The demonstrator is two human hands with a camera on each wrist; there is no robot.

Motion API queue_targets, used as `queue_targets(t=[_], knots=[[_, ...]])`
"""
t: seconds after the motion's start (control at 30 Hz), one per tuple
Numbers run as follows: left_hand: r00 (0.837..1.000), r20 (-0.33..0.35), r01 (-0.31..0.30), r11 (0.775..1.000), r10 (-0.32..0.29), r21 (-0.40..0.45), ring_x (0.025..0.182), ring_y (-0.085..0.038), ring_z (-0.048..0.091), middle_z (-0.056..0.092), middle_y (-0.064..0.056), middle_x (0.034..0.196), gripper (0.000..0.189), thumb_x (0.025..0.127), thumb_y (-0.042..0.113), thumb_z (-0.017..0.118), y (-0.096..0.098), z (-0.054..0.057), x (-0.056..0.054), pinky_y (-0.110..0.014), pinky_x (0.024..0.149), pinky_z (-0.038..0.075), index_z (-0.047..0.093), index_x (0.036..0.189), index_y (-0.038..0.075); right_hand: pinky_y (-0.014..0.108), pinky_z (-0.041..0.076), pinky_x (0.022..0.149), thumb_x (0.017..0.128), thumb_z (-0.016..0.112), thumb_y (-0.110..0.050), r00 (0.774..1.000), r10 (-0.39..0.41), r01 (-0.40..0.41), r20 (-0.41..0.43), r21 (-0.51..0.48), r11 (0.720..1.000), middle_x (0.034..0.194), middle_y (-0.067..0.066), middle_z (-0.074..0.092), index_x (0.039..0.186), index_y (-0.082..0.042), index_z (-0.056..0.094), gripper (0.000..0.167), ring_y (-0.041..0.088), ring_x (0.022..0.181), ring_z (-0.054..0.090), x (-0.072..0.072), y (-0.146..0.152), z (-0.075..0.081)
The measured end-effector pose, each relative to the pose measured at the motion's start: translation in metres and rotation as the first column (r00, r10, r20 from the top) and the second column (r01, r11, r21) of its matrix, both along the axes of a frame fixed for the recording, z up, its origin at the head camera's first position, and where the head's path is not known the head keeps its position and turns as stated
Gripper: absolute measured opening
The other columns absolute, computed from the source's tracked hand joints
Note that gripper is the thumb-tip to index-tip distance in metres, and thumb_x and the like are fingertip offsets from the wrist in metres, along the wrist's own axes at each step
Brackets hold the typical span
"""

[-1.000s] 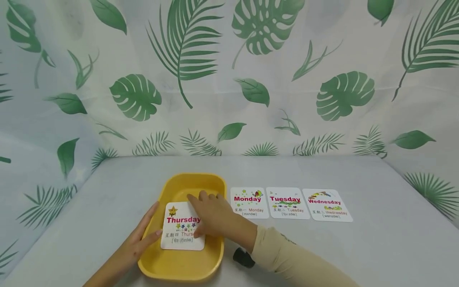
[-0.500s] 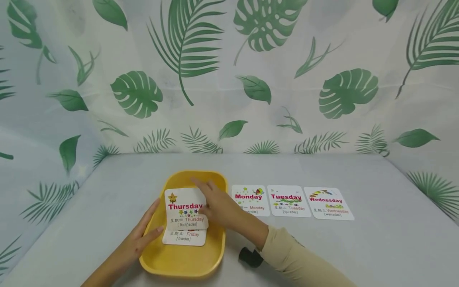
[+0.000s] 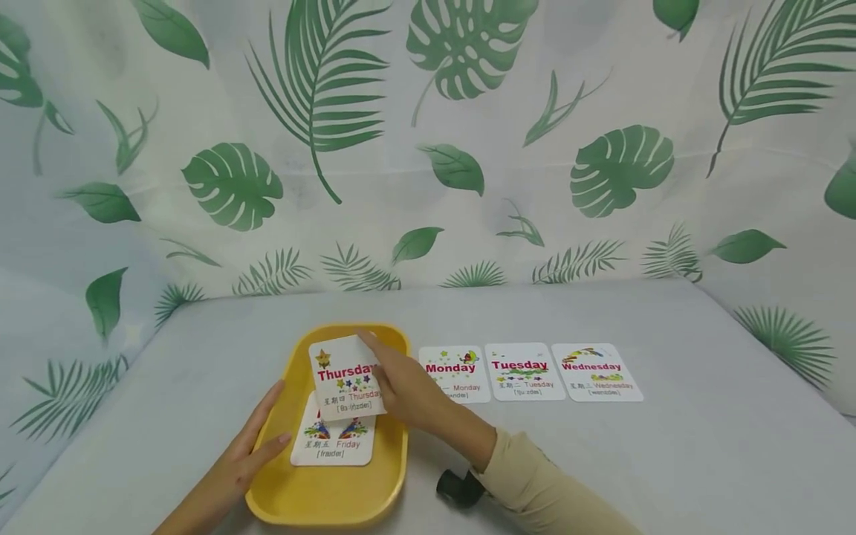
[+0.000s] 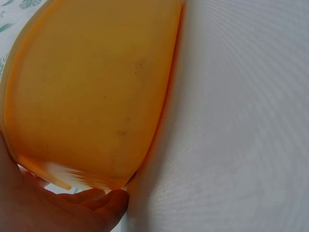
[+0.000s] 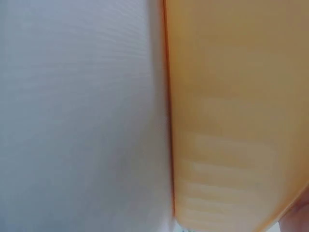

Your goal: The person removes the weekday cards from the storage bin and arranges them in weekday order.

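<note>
A white Thursday card (image 3: pixel 348 383) is tilted up inside the yellow tray (image 3: pixel 384 475). My right hand (image 3: pixel 411 390) pinches it by its right side, fingers behind and thumb in front. Under it lies a Friday card (image 3: pixel 334 443), its top covered. Along the tray's left rim my left hand (image 3: pixel 244 453) grips the wall, thumb over the edge. From the left wrist, the hand (image 4: pixel 72 208) shows against the tray's outer wall (image 4: pixel 96 96). The right wrist view has the other outer wall (image 5: pixel 231 121) and only a sliver of the right hand (image 5: pixel 298 215).
Right of the tray, a Monday card (image 3: pixel 451 369), a Tuesday card (image 3: pixel 524 371) and a Wednesday card (image 3: pixel 595 371) lie in a row on the pale table (image 3: pixel 669 461). A black object (image 3: pixel 458 489) shows beside the right forearm. A leaf-print cloth (image 3: pixel 374 171) hangs behind.
The right hand has lifted and tilted the Thursday card upward from the tray, uncovering more of the Friday card beneath. The left hand keeps its place on the tray; the head view has shifted slightly.
</note>
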State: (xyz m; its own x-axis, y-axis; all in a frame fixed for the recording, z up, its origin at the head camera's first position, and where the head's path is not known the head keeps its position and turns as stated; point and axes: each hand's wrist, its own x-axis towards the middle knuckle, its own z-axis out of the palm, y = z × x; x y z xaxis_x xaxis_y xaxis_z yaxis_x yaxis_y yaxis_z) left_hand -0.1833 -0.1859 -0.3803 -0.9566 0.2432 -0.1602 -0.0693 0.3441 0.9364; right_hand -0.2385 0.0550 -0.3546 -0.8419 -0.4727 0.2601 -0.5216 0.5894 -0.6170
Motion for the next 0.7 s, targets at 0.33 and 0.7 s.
queue_targets(t=[0.33, 0.7], knots=[[1.000, 0.014, -0.011, 1.000, 0.011, -0.017, 0.139, -0.036, -0.012, -0.009, -0.005, 0.154, 0.071, 0.094, 0.029, 0.047, -0.004, 0.001, 0.002, -0.068, 0.102, -0.004, 0.001, 0.148, 0.028, 0.019, 0.050, 0.064, 0.096, 0.041, -0.009, 0.986, -0.032, 0.077, 0.161, -0.279, 0.957, 0.120, 0.012, 0.057, 0.145, -0.019, 0.024, 0.052, 0.011, 0.080, 0.061, 0.005, 0.020, 0.005], [0.999, 0.049, 0.006, 1.000, -0.005, -0.021, 0.139, -0.034, -0.013, -0.011, -0.003, 0.154, 0.072, 0.093, 0.032, 0.047, -0.001, 0.001, 0.000, -0.066, 0.104, -0.005, 0.000, 0.147, 0.033, 0.028, 0.046, 0.075, 0.092, 0.050, -0.007, 0.920, -0.238, 0.323, 0.311, -0.257, 0.911, 0.123, 0.006, 0.054, 0.140, -0.026, 0.036, 0.053, 0.014, 0.090, 0.054, 0.015, 0.071, -0.007]])
